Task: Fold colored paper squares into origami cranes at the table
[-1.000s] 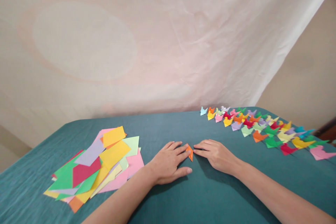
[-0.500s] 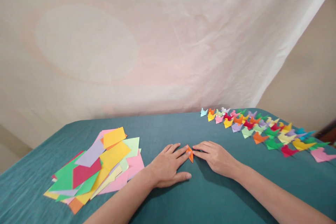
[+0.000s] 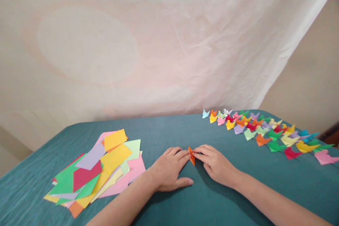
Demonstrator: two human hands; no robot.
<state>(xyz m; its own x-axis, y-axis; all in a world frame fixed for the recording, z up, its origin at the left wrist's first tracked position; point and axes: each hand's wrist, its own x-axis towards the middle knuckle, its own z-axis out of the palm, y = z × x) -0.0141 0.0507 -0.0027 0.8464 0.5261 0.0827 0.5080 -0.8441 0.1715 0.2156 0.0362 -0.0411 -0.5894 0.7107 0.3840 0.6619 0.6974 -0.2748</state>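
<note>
A small folded orange paper piece [image 3: 191,155] lies on the teal tablecloth [image 3: 212,197] between my two hands. My left hand [image 3: 169,169] rests flat on the cloth, fingers stretched out, with its fingertips touching the orange piece's left side. My right hand [image 3: 215,164] lies on the other side, fingers together and lightly curled, its fingertips pressing the piece's right edge.
A loose pile of coloured paper squares [image 3: 97,166] spreads at the left. Several small folded paper figures [image 3: 265,130] stand in rows at the back right, with a pink one [image 3: 325,157] at the far right. A pale creased backdrop [image 3: 159,42] hangs behind the table.
Both hands have crept slightly closer around the orange piece; my right fingertips now meet its edge. The view has shifted down a little.
</note>
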